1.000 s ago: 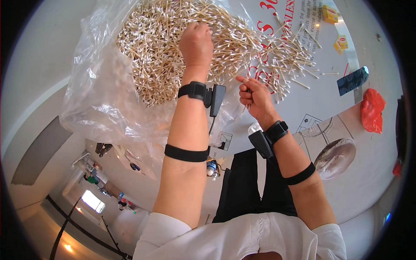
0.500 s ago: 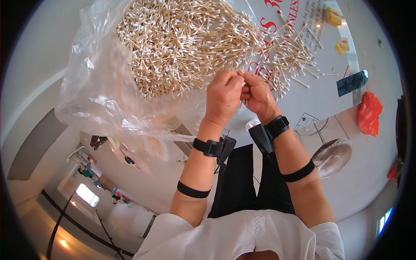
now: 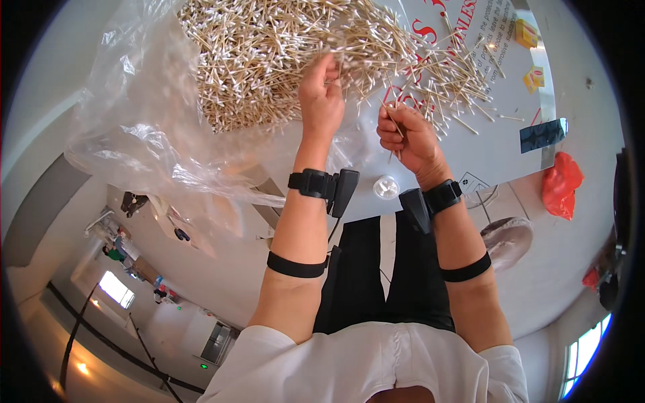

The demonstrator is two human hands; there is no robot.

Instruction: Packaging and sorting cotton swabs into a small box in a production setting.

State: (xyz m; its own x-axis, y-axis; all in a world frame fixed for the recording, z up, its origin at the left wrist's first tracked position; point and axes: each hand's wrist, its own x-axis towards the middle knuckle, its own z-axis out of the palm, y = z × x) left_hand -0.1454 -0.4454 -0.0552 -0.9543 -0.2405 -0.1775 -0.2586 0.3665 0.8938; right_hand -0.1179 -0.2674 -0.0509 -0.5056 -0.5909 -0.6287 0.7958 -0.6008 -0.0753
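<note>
Pinching swabs [image 3: 393, 124], right hand [image 3: 410, 138]

Two hands up: left hand [image 3: 322, 101], right hand [image 3: 406, 134]. One heap of cotton swabs [image 3: 289, 54], far too many to count. One clear plastic bag [image 3: 141, 127], one red bag [image 3: 561, 185], two yellow boxes [image 3: 527, 33].

Heaped loose on clear plastic bag [image 3: 134, 127]: cotton swabs [image 3: 269, 60], wooden-sticked, white-tipped. Strays scattered rightward over table. Few pinched upright in right hand [image 3: 411, 138]

Pale tan swabs [image 3: 269, 60], red bag [image 3: 561, 185], clear plastic [image 3: 134, 134]
</note>
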